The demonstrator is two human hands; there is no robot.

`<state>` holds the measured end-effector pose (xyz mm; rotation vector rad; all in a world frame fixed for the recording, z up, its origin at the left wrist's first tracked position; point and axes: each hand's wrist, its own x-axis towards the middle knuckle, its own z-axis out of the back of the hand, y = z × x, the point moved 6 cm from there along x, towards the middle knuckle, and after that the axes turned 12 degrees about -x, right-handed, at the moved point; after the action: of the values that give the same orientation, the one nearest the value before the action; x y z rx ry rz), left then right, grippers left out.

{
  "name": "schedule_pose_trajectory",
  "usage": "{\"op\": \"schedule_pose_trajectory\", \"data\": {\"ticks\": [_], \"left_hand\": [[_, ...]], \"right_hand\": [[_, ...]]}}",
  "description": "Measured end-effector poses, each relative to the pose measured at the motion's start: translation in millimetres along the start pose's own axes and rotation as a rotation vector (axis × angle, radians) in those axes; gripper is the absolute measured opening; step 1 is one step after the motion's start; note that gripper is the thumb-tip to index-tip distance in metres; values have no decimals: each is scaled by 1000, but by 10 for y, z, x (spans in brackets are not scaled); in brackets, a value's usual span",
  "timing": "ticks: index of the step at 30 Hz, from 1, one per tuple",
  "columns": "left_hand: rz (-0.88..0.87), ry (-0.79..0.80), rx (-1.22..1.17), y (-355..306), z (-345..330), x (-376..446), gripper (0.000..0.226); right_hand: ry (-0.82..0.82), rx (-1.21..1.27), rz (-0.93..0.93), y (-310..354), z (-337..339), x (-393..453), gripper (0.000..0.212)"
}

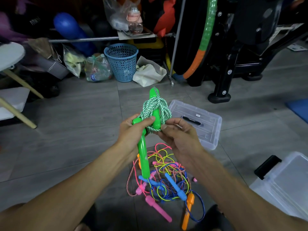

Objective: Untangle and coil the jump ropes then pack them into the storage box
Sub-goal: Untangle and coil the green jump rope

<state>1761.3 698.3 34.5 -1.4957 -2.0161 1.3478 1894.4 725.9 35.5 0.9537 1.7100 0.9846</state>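
I hold a green jump rope (156, 107) in front of me, its green-and-white cord wound in a bundle around one green handle. My left hand (133, 132) grips the other green handle (144, 160), which points down. My right hand (176, 134) pinches the cord at the bottom of the bundle. On the floor below lies a tangle of jump ropes (166, 180) with pink, blue and orange handles and yellow, blue, pink and red-white cords. A clear storage box (281, 184) stands at the right edge, and a clear lid (200, 120) lies behind my hands.
A blue mesh basket (121, 62), plastic bags and a cloth bag (148, 72) line the back. A black exercise machine base (220, 95) stands back right. A white table with wooden legs (18, 84) is at the left. Grey tiled floor surrounds the rope pile.
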Motion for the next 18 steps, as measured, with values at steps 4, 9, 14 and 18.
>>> {"op": "schedule_pose_trajectory", "data": {"ticks": [4, 9, 14, 18], "left_hand": [[-22, -48, 82, 27, 40, -24, 17], [-116, -72, 229, -7, 85, -1, 31], [-126, -36, 300, -9, 88, -1, 17], [-191, -278, 320, -145, 378, 186, 15]], "right_hand": [[-58, -397, 205, 130, 17, -2, 21], [60, -581, 160, 119, -49, -32, 12], [134, -881, 204, 110, -26, 7, 17], [113, -1142, 361, 318, 94, -54, 15]]}}
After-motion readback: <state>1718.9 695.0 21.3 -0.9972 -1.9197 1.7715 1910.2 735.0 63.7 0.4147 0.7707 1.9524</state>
